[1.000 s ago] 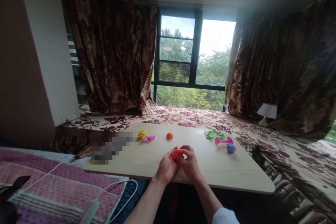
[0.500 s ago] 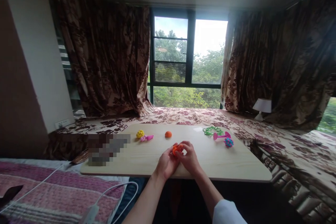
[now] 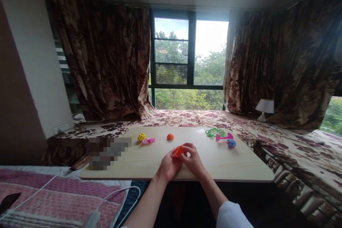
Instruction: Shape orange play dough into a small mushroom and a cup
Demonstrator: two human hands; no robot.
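Item 1. Small orange open-work plastic toy [image 3: 178, 151]: held between both hands just above the near edge of the pale wooden tabletop [image 3: 149, 156], about midway along it. Left hand [image 3: 168, 165] closed around its left side, thumb and fingertips pinching it. Right hand [image 3: 192, 158] clasped on its right side, fingers curled over the top. Both hands grasp the toy; neither palm lies flat on the wood.

Item 2. Change over the last second: the hands and toy keep the same pose and the same spot at the near edge. The fingers have shifted only slightly around the toy, so the handling reads as continuing, nothing set down or let go. The view itself has tilted up and drifted, so table and window sit a little further left and lower than before.

Item 3. Small orange ball [image 3: 170, 136]: resting near the far edge, beyond the hands, apart from them.

Item 4. Yellow knobbly ball [image 3: 141, 136] with a pink pointed toy [image 3: 148, 141] just beside it: far-left part.

Item 5. Green looped wire toy [image 3: 215, 132], pink suction-cup stick [image 3: 223, 137], blue-and-pink spiky ball [image 3: 231, 143]: clustered toward the far-right corner.

Item 6. Blurred grey patch [image 3: 108, 148]: left edge, contents unreadable.

Item 7. White table lamp [image 3: 264, 108]: on the patterned ledge beyond the right edge.
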